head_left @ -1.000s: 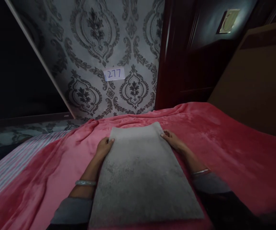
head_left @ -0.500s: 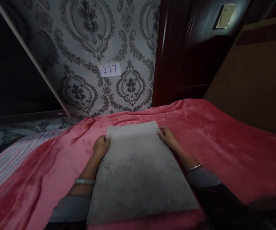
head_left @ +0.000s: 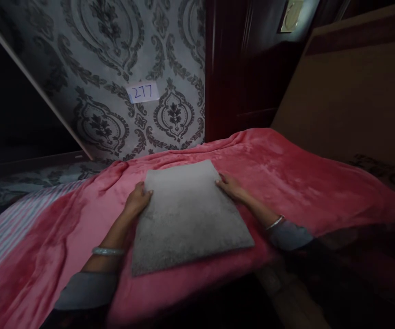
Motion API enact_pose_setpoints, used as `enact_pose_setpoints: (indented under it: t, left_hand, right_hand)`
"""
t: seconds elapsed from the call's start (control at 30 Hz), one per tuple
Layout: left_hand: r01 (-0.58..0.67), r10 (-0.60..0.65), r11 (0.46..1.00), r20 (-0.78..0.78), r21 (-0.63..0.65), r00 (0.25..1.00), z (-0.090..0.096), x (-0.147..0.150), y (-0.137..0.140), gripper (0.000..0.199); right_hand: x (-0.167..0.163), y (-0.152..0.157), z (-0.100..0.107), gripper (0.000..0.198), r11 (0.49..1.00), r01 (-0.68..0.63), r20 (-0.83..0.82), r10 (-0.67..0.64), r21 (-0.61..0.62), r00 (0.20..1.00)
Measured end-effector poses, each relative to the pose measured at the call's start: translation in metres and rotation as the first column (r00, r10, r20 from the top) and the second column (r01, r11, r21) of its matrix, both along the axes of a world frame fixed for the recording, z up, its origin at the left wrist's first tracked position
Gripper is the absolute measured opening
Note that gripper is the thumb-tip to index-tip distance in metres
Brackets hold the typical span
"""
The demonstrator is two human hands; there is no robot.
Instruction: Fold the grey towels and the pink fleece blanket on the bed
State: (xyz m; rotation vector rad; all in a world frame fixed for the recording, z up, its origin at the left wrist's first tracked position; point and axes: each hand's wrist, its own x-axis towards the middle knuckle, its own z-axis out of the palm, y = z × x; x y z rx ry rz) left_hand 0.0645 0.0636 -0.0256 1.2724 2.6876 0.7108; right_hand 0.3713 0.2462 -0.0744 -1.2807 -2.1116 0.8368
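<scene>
A grey rectangular mat (head_left: 190, 214) with a fuzzy surface rests over the pink blanket (head_left: 91, 228), its far end paler than its near end. On its left side, close to the far corner, my left hand (head_left: 137, 199) grips the edge, thumb on top and fingers partly hidden. My right hand (head_left: 229, 186) pinches the opposite edge near the far right corner, with its thumb over the top. What lies beneath the mat is hidden.
Patterned wallpaper with a paper label (head_left: 144, 92) reading 277 rises behind the bed. A dark screen-like panel (head_left: 15, 100) stands at left, a dark red door (head_left: 252, 68) and large cardboard sheet (head_left: 361, 100) at right. Striped bedding (head_left: 22, 219) shows at left.
The view has shifted right and down a little. The mat's near end appears farther from me and flatter on the blanket. Both hands keep their hold on its side edges.
</scene>
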Motion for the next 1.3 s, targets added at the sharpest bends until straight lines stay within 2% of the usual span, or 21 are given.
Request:
enact_pose_setpoints:
  t: [0.1, 0.2, 0.37, 0.47, 0.53, 0.67, 0.8, 0.93, 1.03, 1.1, 1.17, 1.23, 1.3]
  left_hand:
    - [-0.034, 0.017, 0.992, -0.145, -0.118, 0.989, -0.001, 0.026, -0.008, 0.055]
    - [-0.041, 0.005, 0.983, -0.202, -0.177, 0.979, 0.004, 0.042, -0.01, 0.053]
    - [-0.058, 0.035, 0.985, -0.143, -0.16, 0.989, 0.014, 0.051, -0.03, 0.061]
    - [-0.026, 0.004, 0.986, -0.13, -0.164, 0.991, 0.01, 0.062, -0.058, 0.066]
    - [-0.007, -0.015, 0.985, -0.126, -0.174, 0.992, 0.004, 0.071, -0.075, 0.066]
    - [-0.021, -0.002, 0.983, -0.127, -0.18, 0.992, -0.002, 0.084, -0.09, 0.063]
    - [-0.03, 0.002, 0.978, -0.135, -0.204, 0.991, -0.002, 0.084, -0.09, 0.062]
    - [0.008, -0.029, 0.983, -0.115, -0.183, 0.993, 0.003, 0.08, -0.1, 0.058]
    - [0.002, -0.038, 0.988, -0.227, -0.154, 0.973, 0.01, 0.09, -0.109, 0.056]
    - [0.087, -0.122, 0.989, -0.327, -0.118, 0.937, 0.012, 0.105, -0.112, 0.053]
    - [0.25, -0.27, 0.963, -0.378, -0.101, 0.886, 0.01, 0.124, -0.109, 0.051]
    - [0.388, -0.408, 0.912, -0.372, -0.132, 0.834, 0.003, 0.141, -0.105, 0.052]
    - [0.441, -0.479, 0.878, -0.329, -0.189, 0.813, -0.009, 0.152, -0.102, 0.056]
  right_hand:
    - [0.002, -0.02, -0.008, 0.063, 0.998, -0.012, 0.015, 0.011, 0.067, 1.0]
    - [0.001, -0.029, -0.007, 0.062, 0.993, 0.014, -0.01, -0.013, 0.116, 1.0]
    - [0.025, -0.041, -0.001, 0.06, 0.997, 0.064, -0.031, -0.063, 0.034, 0.998]
    - [0.052, -0.059, -0.007, 0.063, 0.999, 0.028, -0.107, -0.032, -0.039, 0.994]
    - [0.065, -0.075, -0.012, 0.065, 0.999, -0.01, -0.144, 0.003, -0.045, 0.99]
    - [0.069, -0.098, -0.019, 0.071, 0.994, -0.042, -0.092, 0.052, 0.101, 0.994]
    - [0.062, -0.108, -0.019, 0.066, 0.98, 0.005, -0.018, -0.001, 0.197, 1.0]
    - [0.066, -0.116, -0.011, 0.059, 0.976, 0.008, 0.093, -0.029, 0.219, 0.995]
    - [0.069, -0.128, 0.003, 0.052, 0.948, -0.027, 0.211, -0.043, 0.317, 0.976]
    - [0.064, -0.139, 0.014, 0.052, 0.906, -0.107, 0.231, 0.01, 0.41, 0.973]
    - [0.053, -0.152, 0.021, 0.055, 0.861, -0.21, 0.247, 0.103, 0.462, 0.963]
    - [0.04, -0.165, 0.022, 0.059, 0.832, -0.319, 0.317, 0.184, 0.454, 0.93]
    - [0.031, -0.175, 0.016, 0.061, 0.822, -0.404, 0.416, 0.229, 0.401, 0.88]
